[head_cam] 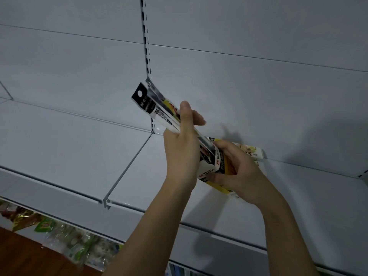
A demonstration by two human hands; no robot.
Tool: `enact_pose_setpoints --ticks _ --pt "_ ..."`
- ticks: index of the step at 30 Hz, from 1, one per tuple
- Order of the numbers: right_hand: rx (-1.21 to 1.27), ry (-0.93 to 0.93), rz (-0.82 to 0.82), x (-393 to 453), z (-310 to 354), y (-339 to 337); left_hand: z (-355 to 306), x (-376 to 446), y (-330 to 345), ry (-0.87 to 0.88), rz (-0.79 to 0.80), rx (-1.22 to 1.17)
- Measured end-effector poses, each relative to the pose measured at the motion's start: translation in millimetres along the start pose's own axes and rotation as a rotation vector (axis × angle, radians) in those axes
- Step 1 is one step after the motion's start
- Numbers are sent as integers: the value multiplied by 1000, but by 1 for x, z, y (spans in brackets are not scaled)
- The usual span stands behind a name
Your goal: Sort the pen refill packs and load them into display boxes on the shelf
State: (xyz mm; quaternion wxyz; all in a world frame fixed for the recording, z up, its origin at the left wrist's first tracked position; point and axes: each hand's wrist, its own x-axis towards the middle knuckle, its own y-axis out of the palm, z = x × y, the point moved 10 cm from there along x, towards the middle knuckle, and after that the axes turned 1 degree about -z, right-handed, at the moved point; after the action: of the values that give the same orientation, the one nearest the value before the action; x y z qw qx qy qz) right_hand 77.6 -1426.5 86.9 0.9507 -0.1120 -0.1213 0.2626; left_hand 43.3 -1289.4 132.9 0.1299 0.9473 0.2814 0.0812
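Pen refill packs (157, 108) are fanned out in the left hand (184, 140), whose thumb and curled fingers clamp a small bundle of them above the display box (229, 166). The packs slant up and to the left of the box, their black header cards with the hang holes highest, and their lower ends reach down to the box's open mouth. The right hand (237, 172) is wrapped around the box itself, fingers and thumb curled over its printed yellow-and-white face, steadying it where it sits on the white shelf (139, 176), its far end close to the back panel (258, 86).

The main risk, as I judge it, is the fan. The packs are not squared, so a corner may catch on the box's rim and buckle, or one slippery sleeve may slide out of the pinch and drop onto the shelf beside the box. The box looks light and is held by one hand only; a firm push from the bundle could skid or tip it. Whether the packs in the bundle are all one kind cannot be told, so a mixed load is possible too.
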Motion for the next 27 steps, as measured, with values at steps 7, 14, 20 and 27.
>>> enact_pose_setpoints --ticks 7,14,20,27 --pt "-28 0 24 1 0 6 14 8 0 18 51 199" --pt "-8 24 14 4 -4 6 17 0 3 100 220 291" --pt "-7 -20 -21 7 -2 -6 -4 1 1 81 323 149" --pt "-100 -4 -36 10 -4 -4 9 14 -10 37 340 349"
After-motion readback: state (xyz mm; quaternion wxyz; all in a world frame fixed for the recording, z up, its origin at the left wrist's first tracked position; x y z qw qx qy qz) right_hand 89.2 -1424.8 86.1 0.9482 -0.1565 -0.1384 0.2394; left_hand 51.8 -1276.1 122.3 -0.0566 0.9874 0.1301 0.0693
